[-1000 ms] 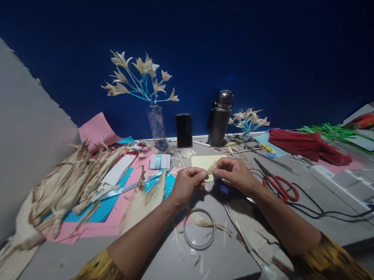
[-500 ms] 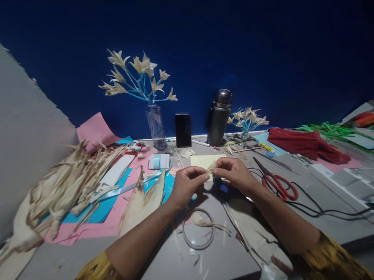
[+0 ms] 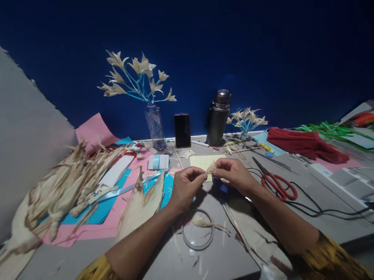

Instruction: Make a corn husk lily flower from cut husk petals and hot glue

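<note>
The bare left hand (image 3: pixel 186 185) and bare right hand (image 3: pixel 236 176) pinch a small, pale, dry husk-like piece (image 3: pixel 210 168) between their fingertips. Uneven pulling could split it; a loosened pinch could lose it against the flat, pale-yellow paper (image 3: pixel 197 161) behind the grip.
</note>
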Demonstrator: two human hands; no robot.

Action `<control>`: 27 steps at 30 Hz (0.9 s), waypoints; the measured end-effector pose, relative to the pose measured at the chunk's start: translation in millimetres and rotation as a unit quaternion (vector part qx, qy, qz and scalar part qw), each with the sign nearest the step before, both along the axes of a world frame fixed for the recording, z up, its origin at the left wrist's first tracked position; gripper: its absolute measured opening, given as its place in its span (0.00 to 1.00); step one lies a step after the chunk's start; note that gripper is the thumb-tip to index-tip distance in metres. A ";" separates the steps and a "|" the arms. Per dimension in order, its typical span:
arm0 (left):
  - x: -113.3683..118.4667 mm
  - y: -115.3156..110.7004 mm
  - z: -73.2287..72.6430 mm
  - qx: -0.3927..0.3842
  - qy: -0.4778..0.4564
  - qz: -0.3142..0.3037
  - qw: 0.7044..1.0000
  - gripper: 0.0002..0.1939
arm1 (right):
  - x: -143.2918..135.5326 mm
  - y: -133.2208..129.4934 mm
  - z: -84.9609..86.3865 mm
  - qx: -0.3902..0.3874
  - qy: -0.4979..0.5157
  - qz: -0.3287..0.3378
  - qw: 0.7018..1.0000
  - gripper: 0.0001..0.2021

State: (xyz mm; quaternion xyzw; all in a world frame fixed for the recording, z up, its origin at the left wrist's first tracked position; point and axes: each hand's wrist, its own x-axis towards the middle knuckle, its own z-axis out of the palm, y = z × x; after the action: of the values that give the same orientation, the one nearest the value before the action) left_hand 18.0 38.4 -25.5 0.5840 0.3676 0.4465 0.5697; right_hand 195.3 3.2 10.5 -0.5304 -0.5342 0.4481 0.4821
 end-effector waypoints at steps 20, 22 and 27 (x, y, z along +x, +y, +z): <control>-2.0 3.3 7.9 -0.087 -0.011 -0.066 0.994 0.07 | 2.4 1.4 -3.9 -0.015 -0.010 0.024 1.000 0.10; -2.5 4.1 8.1 -0.088 -0.009 -0.076 0.993 0.06 | 2.4 1.2 -3.0 -0.016 -0.009 0.030 0.999 0.09; -4.5 5.8 9.9 -0.100 -0.007 -0.093 0.991 0.05 | 3.1 0.4 -0.4 -0.023 0.018 0.050 0.998 0.07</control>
State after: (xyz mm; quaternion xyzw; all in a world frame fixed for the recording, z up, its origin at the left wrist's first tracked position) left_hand 13.5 44.3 -15.7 0.5525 0.3504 0.3566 0.6670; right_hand 198.4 3.5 10.1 -0.5058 -0.5408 0.4938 0.4559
